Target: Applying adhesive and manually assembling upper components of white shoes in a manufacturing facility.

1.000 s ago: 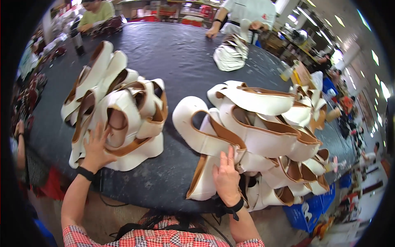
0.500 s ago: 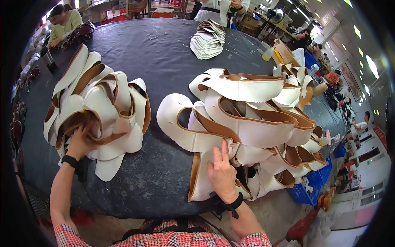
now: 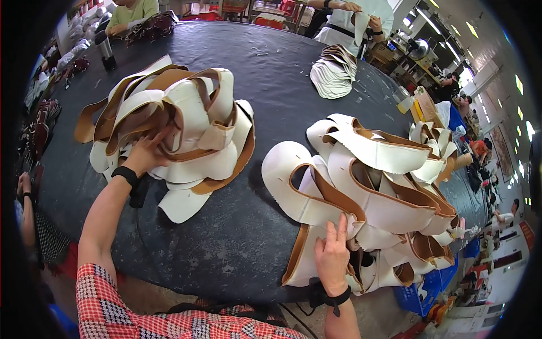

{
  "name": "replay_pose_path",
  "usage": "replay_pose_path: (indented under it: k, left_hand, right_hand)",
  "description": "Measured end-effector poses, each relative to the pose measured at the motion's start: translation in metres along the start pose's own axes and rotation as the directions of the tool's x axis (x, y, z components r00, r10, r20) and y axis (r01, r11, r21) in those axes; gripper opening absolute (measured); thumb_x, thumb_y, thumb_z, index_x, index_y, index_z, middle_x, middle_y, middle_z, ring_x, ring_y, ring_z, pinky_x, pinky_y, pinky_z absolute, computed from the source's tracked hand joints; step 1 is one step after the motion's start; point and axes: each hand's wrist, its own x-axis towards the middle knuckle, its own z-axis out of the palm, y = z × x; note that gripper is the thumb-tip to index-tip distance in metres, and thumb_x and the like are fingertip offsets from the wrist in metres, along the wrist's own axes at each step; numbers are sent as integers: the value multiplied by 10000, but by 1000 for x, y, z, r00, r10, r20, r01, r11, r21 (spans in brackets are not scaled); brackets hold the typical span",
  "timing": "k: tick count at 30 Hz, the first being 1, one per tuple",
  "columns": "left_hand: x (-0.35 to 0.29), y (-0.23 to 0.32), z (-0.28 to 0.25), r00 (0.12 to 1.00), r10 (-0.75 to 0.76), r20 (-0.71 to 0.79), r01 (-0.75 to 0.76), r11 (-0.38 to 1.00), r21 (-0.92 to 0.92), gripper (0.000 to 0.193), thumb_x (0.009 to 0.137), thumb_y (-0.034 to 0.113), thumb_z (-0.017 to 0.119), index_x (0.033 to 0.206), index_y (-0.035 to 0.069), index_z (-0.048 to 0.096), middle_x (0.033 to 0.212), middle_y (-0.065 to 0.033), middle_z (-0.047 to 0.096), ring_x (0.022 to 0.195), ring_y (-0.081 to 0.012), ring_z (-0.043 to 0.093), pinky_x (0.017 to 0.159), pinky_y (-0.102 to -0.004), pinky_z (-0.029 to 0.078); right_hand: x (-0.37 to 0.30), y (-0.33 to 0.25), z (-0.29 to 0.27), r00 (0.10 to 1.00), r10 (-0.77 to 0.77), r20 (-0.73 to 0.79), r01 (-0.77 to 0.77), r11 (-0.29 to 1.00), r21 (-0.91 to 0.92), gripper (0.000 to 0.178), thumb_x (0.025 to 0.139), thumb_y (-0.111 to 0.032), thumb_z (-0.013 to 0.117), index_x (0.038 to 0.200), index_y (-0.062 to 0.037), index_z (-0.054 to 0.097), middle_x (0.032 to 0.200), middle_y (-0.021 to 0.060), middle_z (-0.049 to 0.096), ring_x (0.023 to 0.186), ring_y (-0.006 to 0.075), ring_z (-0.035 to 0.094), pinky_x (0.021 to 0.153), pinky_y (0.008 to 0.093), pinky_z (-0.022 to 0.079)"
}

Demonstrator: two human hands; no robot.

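Curved white leather-like pieces with brown undersides lie in two loose heaps on a dark-covered table. My left hand (image 3: 148,153) reaches into the left heap (image 3: 186,113), fingers stretched and apart among the folds; their tips are partly hidden. Over at the right heap (image 3: 389,192), my right hand (image 3: 332,255) has two fingers straight, touching the near end of a looped piece (image 3: 288,169). Its thumb stands apart and the other fingers are curled. One flap (image 3: 183,204) sticks out from the left heap toward me.
A neat stack of white pieces (image 3: 333,72) sits at the far side, before a person handling a similar piece. Another person is at the far left by dark red items (image 3: 155,27). A black-and-clear cup (image 3: 105,51) stands nearby. A blue crate (image 3: 423,296) is below the right edge.
The whole view has shifted and turned. In the left heap, pieces lean over farther and one brown underside now shows at its left. My right hand stays at the looped piece.
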Motion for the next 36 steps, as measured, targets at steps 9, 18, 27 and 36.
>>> replay_pose_path:
  k: [9,18,27,36]
  left_hand:
    - [-27,11,-23,981,135,-137,-126,989,72,912,622,235,742,1406,274,279,1391,-142,364,1217,-380,390,973,-510,339]
    - [-45,-13,-45,990,71,-120,-54,989,139,717,708,114,639,1363,213,366,1104,-135,511,978,-348,504,870,-435,396]
    - [-68,7,-37,969,119,-217,-100,990,98,698,688,28,590,1343,148,382,1302,-198,421,1188,-380,386,1022,-465,280]
    - [-111,11,-42,948,241,-208,-202,960,192,648,731,41,595,1334,183,405,1433,-162,272,1324,-364,225,1089,-466,179]
  right_hand:
    - [-10,1,-7,996,-52,76,41,990,136,431,737,8,582,1155,21,477,1359,238,368,839,339,612,678,370,522]
    - [-22,2,-9,991,-120,52,109,979,173,388,737,10,592,1117,31,517,1320,227,413,738,277,624,686,350,510]
    - [-41,-12,-15,965,-214,153,136,903,407,290,796,-65,599,1081,-43,553,1156,161,542,819,342,617,683,382,527]
    - [-62,-10,-37,945,-291,151,179,845,504,219,815,-52,589,1031,-28,564,944,146,619,817,326,619,690,360,526]
